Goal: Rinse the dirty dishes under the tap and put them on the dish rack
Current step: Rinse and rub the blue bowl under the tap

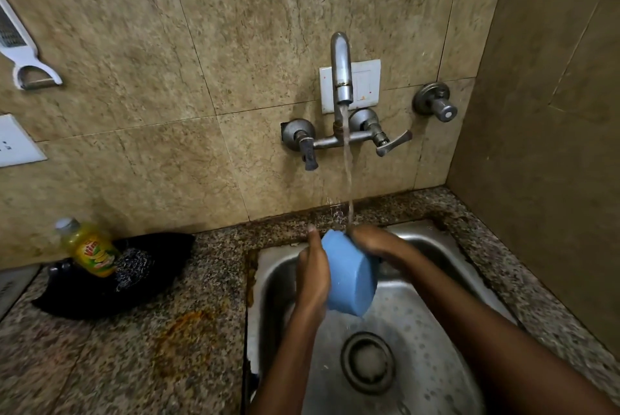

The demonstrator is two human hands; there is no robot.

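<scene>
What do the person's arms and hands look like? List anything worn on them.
Both forearms are bare, with no sleeves in view. The left hand and right hand wear no gloves; no rings, watch or bracelets are visible, though the picture is somewhat blurred.

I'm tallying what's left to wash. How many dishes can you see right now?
1: a blue bowl, held tilted under the tap by the left hand and right hand, over the sink. The arms may hide others in the basin.
</scene>
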